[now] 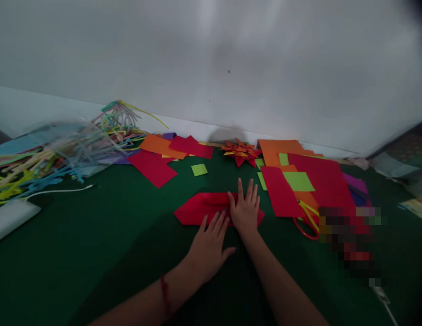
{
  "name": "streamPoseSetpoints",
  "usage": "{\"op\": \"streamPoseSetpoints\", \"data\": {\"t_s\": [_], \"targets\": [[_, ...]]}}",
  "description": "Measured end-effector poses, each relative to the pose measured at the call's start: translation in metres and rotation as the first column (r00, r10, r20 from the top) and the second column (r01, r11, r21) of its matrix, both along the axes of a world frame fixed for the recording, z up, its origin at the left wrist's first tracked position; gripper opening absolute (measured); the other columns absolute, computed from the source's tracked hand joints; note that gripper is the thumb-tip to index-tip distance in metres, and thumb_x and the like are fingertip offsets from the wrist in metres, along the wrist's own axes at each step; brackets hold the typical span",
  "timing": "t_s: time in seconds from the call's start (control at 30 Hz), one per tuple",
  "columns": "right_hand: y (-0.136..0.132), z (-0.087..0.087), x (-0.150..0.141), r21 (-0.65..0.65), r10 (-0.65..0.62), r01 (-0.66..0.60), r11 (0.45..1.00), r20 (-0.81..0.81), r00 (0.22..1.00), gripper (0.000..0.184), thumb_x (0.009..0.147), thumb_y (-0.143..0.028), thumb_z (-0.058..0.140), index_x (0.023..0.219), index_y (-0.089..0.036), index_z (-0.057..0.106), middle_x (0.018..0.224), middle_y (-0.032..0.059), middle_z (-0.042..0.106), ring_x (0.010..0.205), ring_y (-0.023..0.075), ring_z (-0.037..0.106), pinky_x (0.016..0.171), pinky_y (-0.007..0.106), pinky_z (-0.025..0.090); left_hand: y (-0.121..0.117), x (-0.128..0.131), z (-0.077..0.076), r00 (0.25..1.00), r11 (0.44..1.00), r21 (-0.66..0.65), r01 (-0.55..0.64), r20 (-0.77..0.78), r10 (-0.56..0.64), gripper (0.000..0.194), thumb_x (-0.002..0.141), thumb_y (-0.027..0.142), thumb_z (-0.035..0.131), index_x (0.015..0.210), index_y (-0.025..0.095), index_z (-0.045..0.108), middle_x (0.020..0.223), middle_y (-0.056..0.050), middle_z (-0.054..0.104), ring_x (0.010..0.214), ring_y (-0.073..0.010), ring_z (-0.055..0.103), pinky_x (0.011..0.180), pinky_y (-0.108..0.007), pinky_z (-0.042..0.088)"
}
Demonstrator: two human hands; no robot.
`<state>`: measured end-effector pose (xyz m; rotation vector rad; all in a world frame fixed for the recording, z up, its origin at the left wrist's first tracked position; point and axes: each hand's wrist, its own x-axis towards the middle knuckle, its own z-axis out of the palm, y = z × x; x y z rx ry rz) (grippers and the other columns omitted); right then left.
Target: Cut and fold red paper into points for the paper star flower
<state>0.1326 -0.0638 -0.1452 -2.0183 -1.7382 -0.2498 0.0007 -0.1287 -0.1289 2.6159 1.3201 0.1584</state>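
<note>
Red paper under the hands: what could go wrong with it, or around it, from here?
The left hand and right hand both lie flat on the red paper; if one slid, the paper might skew or wrinkle.

The right fingertips point toward the paper flower just beyond; a forward reach could knock it.

The paper's right tip lies close to a red sheet, so a sideways shift might push the two together.

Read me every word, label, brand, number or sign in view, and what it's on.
None can be read.
Folded red paper: no print visible.
White object with a cord: no legible mark.
Pale item at the right edge: too blurred to tell.
Pixelated patch: any text there is hidden.
</note>
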Motion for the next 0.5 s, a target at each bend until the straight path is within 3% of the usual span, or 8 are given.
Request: {"op": "streamPoseSetpoints", "data": {"t_s": [0.33, 0.5], "targets": [[0.000, 0.004, 0.002, 0.045, 0.062, -0.055, 0.997, -0.157, 0.986, 0.050, 0.090, -0.041, 0.025, 0.137, -0.030, 0.014, 0.146, 0.0054, 0.002, 0.132, 0.0291, 0.003, 0.097, 0.056, 0.022, 0.005, -0.003, 0.008, 1.000, 0.990, -0.136, 0.030, 0.002, -0.030, 0.068, 0.082, 0.057, 0.031, 0.136, 0.017, 0.024, 0.143, -0.011, 0.018, 0.130, -0.0293, 0.015, 0.102, -0.053, 0.018], [-0.005, 0.017, 0.002, 0.101, 0.114, -0.093, 0.991, -0.227, 0.967, 0.045, 0.091, -0.033, 0.026, 0.135, -0.027, 0.024, 0.146, 0.0031, 0.003, 0.132, 0.0247, 0.002, 0.102, 0.050, 0.019, 0.005, -0.004, 0.006, 0.999, 0.990, -0.131, 0.044, 0.030, -0.041, 0.062, 0.082, 0.056, 0.032, 0.135, 0.025, 0.025, 0.143, -0.011, 0.020, 0.130, -0.0288, 0.014, 0.102, -0.054, 0.018]]}}
